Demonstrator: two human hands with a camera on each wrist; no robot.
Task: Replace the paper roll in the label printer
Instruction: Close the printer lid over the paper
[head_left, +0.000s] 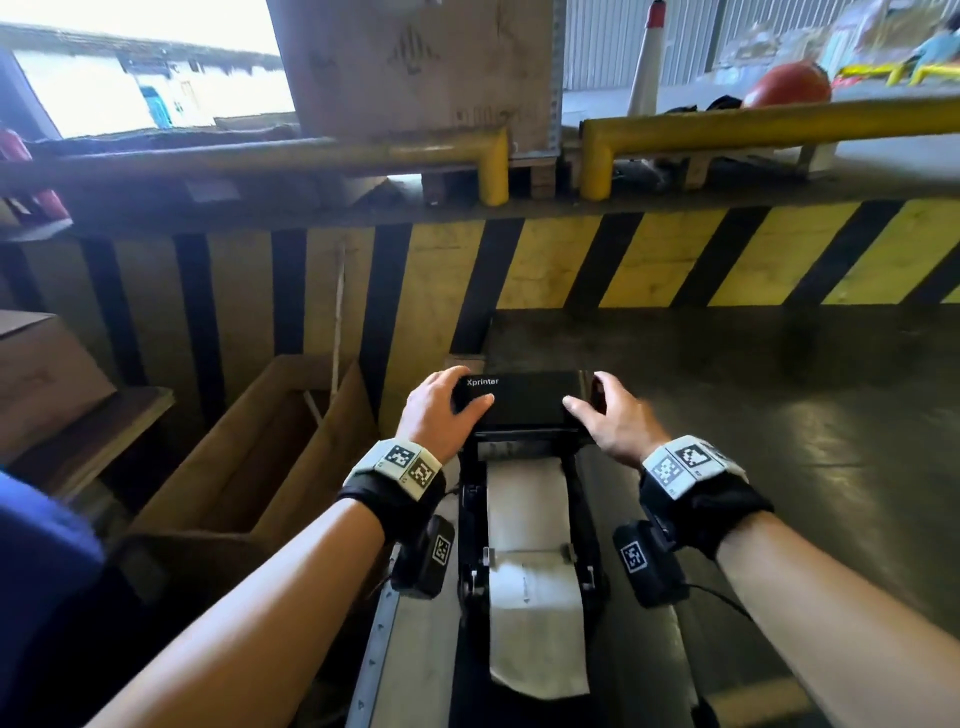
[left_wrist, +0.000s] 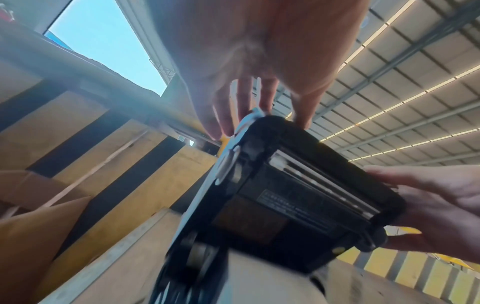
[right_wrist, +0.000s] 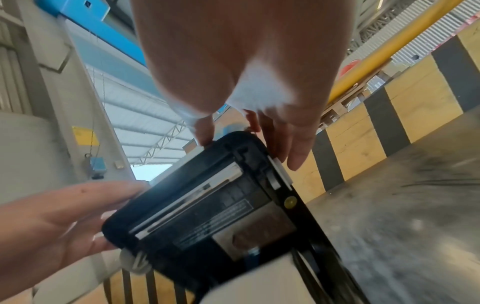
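Observation:
The black label printer (head_left: 470, 525) stands on a dark table, with its lid (head_left: 524, 402) marked Xprinter tilted up at the far end. My left hand (head_left: 460, 397) grips the lid's left corner and my right hand (head_left: 589, 397) grips its right corner, thumbs on top. White label paper (head_left: 530, 525) runs out of the open body toward me. The left wrist view shows the lid's underside (left_wrist: 298, 195) with its print bar, held between my left hand (left_wrist: 259, 119) and my right hand (left_wrist: 441, 205). In the right wrist view my right hand (right_wrist: 250, 148) and my left hand (right_wrist: 64, 216) clasp the lid (right_wrist: 207, 205).
An open cardboard box (head_left: 249, 457) sits low on the left beside the table. A yellow and black striped wall (head_left: 623, 260) rises just behind the printer, topped by yellow rails (head_left: 779, 124). The dark table top (head_left: 779, 415) stretches to the right.

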